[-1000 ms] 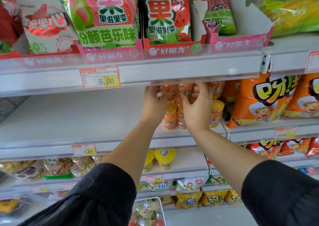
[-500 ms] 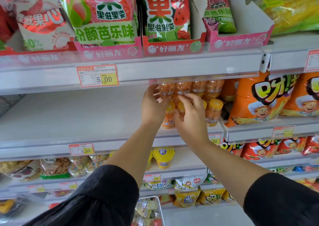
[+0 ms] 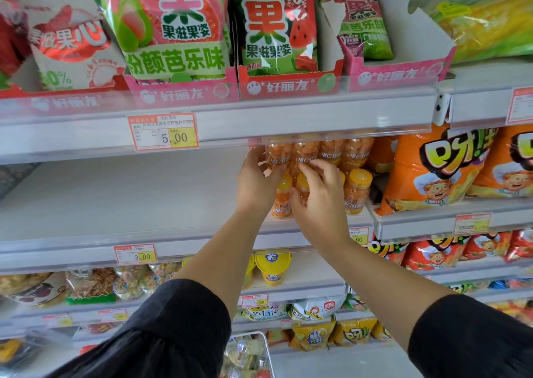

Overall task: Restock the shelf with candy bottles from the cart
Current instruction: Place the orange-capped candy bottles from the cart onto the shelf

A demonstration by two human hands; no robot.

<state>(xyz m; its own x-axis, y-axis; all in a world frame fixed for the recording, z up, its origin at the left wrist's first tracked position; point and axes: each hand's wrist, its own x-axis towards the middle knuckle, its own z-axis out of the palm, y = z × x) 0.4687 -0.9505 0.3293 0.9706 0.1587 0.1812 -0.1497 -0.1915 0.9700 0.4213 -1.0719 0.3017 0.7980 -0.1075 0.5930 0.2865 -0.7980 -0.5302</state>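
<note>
Orange candy bottles [image 3: 357, 190] with yellow caps stand at the right end of the white middle shelf [image 3: 121, 204], with a second tier of bottles [image 3: 331, 153] stacked on top of them. My left hand [image 3: 255, 186] reaches in from the left and holds the leftmost upper bottle [image 3: 277, 156] by its side. My right hand [image 3: 320, 201] is just right of it, fingers curled over a lower bottle [image 3: 302, 183] whose cap shows between thumb and fingers. At the bottom, the cart [image 3: 266, 349] shows more bottles inside.
Pink display boxes of fruit-candy bags [image 3: 274, 31] fill the shelf above, whose front lip [image 3: 317, 124] hangs low over the bottles. Orange snack bags [image 3: 438, 167] stand right of the bottles. The middle shelf left of the bottles is bare. Yellow tubs [image 3: 272, 266] sit one shelf down.
Both hands have drawn back a little from under the upper shelf, so the stacked top tier of bottles now shows. My right hand's fingers have curled in more.
</note>
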